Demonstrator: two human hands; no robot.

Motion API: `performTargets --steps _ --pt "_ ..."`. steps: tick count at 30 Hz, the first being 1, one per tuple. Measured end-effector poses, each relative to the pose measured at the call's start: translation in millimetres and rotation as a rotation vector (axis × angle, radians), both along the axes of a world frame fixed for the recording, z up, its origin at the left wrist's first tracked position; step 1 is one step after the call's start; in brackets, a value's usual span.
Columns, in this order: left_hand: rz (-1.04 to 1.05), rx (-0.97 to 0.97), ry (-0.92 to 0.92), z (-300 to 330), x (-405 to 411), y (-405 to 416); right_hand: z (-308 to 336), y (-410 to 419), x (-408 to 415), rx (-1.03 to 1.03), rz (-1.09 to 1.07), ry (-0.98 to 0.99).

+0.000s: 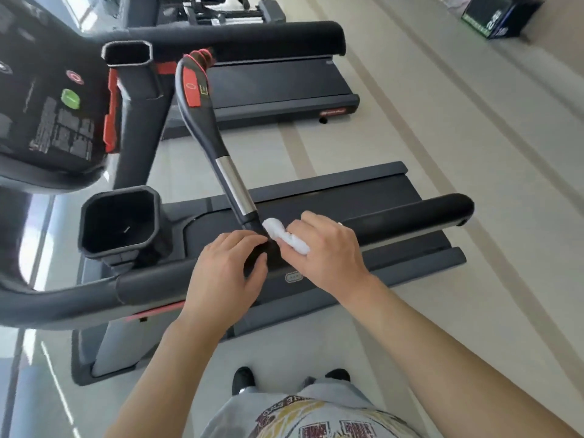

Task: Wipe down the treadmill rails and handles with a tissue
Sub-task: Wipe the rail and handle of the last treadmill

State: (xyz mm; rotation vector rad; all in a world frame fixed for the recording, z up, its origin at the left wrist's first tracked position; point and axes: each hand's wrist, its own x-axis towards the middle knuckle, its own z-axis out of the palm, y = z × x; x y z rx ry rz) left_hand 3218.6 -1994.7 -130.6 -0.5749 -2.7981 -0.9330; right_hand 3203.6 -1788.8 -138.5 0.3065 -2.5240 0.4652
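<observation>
Little here reads cleanly. The dark box (499,17) at the upper right of the frame carries large pale digits that look like "24", with a green strip of print beside them too small to read. The treadmill console (47,99) at the upper left bears blocks of white print, blurred beyond reading. The shirt (316,422) at the bottom shows partial block letters, unreadable.

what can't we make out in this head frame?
- Head view: the rail under the left hand is hidden by the hand.
- How far the tissue wraps is hidden under the right hand.
- Console print is blurred, and the left edge cuts it off.
- The label on the box is too small.
</observation>
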Motion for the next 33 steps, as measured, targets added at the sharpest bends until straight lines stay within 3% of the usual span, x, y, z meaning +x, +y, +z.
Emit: performTargets --steps 16,18,21,24,28,33 --pt "-0.063 -0.091 -0.043 1.1 -27.1 217.5 5.5 264.3 -15.3 -0.087 -0.394 -0.084" --pt "-0.053 -0.093 -0.051 1.4 -28.1 230.6 3.1 287.9 -14.7 -0.165 -0.435 -0.12" --pt "-0.065 -0.081 -0.068 2.3 -28.7 248.3 -7.9 322.0 -10.0 -0.445 -0.548 -0.252" --pt "-0.116 -0.078 -0.086 3.0 -33.3 268.3 -25.6 327.6 7.9 -0.649 -0.594 -0.326" --pt "-0.172 -0.048 -0.164 6.6 -45.7 281.5 -38.4 284.4 31.1 -0.862 -0.568 -0.171" --pt "-0.173 -0.059 -0.175 7.4 -48.2 281.8 -58.7 222.6 54.3 -0.889 -0.301 -0.265"
